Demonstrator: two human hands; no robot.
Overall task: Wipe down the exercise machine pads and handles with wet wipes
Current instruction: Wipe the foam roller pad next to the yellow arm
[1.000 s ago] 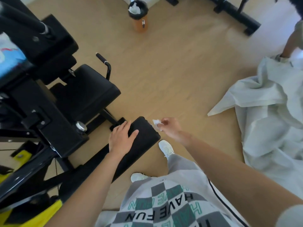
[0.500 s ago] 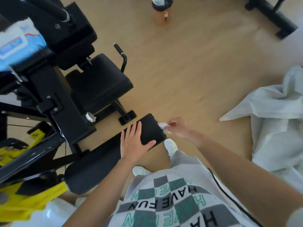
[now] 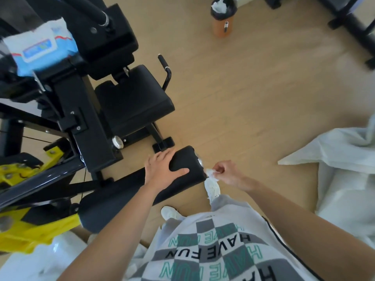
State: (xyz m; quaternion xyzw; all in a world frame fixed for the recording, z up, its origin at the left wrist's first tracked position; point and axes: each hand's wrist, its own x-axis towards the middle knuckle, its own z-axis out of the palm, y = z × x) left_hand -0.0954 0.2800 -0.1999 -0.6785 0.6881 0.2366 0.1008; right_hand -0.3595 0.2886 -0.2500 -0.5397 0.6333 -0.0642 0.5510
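Observation:
A long black roller pad [image 3: 121,191] of the exercise machine lies across the middle of the view. My left hand [image 3: 162,169] rests flat on its top near the right end, fingers spread. My right hand [image 3: 225,172] pinches a crumpled white wet wipe [image 3: 211,173] against the pad's end face. Behind it stand the black seat pad [image 3: 136,102] and a black handle [image 3: 165,71] at its right side. A blue pack of wet wipes [image 3: 40,47] sits on the machine at the upper left.
A black and orange bin [image 3: 222,17] with used wipes stands on the wooden floor at the top. White sheeting [image 3: 345,169] lies crumpled at the right. Yellow frame parts [image 3: 30,232] sit at the lower left. Another machine's black base [image 3: 353,23] is at the top right.
The view has shifted slightly. My right hand with the wipe has stayed at the pad's end and moved a little lower along it. My left hand stays on the pad.

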